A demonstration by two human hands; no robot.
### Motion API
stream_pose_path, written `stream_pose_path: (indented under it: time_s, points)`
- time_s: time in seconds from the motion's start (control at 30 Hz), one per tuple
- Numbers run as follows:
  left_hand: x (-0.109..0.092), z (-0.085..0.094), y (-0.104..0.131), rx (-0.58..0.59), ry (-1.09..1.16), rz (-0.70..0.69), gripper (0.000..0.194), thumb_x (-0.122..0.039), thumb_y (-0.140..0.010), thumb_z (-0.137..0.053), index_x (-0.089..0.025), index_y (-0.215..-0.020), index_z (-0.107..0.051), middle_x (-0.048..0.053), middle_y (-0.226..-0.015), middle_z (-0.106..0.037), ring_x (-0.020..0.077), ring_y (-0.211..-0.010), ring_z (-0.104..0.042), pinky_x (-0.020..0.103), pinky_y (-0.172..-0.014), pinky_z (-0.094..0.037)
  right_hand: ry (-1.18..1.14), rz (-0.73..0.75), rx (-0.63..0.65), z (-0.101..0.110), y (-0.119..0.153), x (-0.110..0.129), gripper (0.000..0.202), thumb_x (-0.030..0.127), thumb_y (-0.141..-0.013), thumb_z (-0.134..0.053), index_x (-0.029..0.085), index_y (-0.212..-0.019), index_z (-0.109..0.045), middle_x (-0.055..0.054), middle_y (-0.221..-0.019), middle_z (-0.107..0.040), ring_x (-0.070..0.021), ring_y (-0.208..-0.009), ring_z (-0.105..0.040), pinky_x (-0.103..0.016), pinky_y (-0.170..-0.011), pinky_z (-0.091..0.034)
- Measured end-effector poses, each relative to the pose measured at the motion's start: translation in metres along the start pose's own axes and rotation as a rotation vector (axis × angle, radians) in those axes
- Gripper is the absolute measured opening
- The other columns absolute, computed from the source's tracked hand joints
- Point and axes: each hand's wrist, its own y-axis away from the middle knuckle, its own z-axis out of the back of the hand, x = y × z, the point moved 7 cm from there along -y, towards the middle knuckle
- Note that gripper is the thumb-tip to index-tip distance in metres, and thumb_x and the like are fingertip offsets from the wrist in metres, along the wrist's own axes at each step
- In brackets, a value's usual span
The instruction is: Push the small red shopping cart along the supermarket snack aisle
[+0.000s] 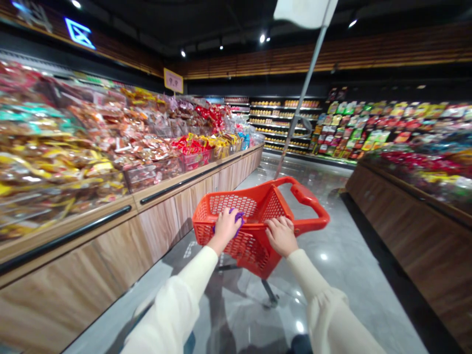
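Observation:
An orange-red shopping cart (250, 246) with perforated plastic sides stands sideways in front of me. My left hand (225, 227) is closed around a purple cloth (239, 217) at the cart's near rim. Fingers of my right hand (281, 236) curl over the same rim, farther right, close to the looped handle (313, 206). Behind the cart's far side, a grey pole (308, 73) leans up to a white panel (302, 12); its foot is hidden.
A long wood-fronted counter (158, 221) piled with wrapped snacks runs along the left. Another display counter (405, 211) borders the aisle on the right. Stocked shelves (280, 123) line the back wall. Shiny grey floor (342, 290) lies between the counters.

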Motion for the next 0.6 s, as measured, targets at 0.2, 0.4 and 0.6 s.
stream_pose_path:
  time_s: [0.2, 0.4, 0.6]
  points:
    - [-0.025, -0.001, 0.001, -0.080, 0.050, -0.087, 0.029, -0.040, -0.091, -0.054, -0.028, -0.117, -0.060, 0.008, -0.112, -0.053, 0.0237, -0.104, -0.054, 0.034, -0.092, -0.043, 0.011, 0.056, 0.004, 0.002, -0.004, 0.010, 0.033, 0.032, -0.095, -0.042, 0.024, -0.120, -0.062, -0.005, -0.117, -0.067, -0.0224, -0.111, -0.050, -0.039, -0.104, -0.024]
    - [0.000, 0.003, -0.009, 0.006, 0.049, -0.038, 0.026, -0.038, -0.089, -0.056, -0.027, -0.112, -0.062, 0.007, -0.110, -0.055, 0.0229, -0.100, -0.057, 0.034, -0.089, -0.045, 0.125, -0.074, -0.138, 0.026, 0.007, -0.015, 0.038, 0.034, -0.095, -0.042, 0.019, -0.125, -0.059, -0.009, -0.126, -0.062, -0.0249, -0.122, -0.046, -0.040, -0.112, -0.018]
    - [-0.039, -0.001, -0.005, -0.043, 0.177, -0.120, 0.028, -0.041, -0.091, -0.055, -0.028, -0.114, -0.062, 0.005, -0.110, -0.054, 0.0209, -0.103, -0.056, 0.032, -0.093, -0.044, 0.113, -0.104, -0.093, 0.025, 0.009, -0.017, 0.028, 0.034, -0.094, -0.044, 0.021, -0.109, -0.063, -0.006, -0.107, -0.067, -0.0247, -0.108, -0.051, -0.040, -0.108, -0.021]
